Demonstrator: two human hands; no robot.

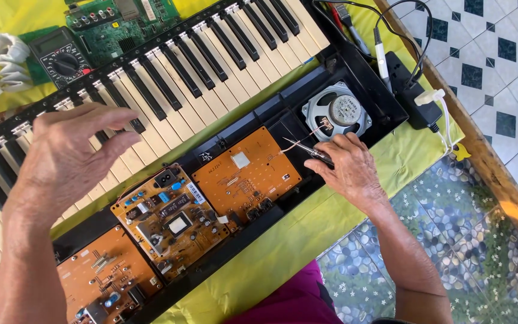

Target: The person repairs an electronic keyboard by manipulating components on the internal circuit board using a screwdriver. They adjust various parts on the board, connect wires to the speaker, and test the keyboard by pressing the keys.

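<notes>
— Three circuit boards [244, 174] lie bare in the opened keyboard [169, 78]. How far along?
— Mid-job, I'd judge. Right hand [346, 171] pinches tweezers [301, 147] near the speaker [337, 111]; left hand [70, 156] hovers over the keys, fingers spread, empty. Case unclosed.

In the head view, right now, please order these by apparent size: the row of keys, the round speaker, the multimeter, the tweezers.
1. Row of keys, clearly largest.
2. Multimeter and round speaker: similar, not ranked.
3. Tweezers held by the right hand, smallest; partly hidden.
</notes>
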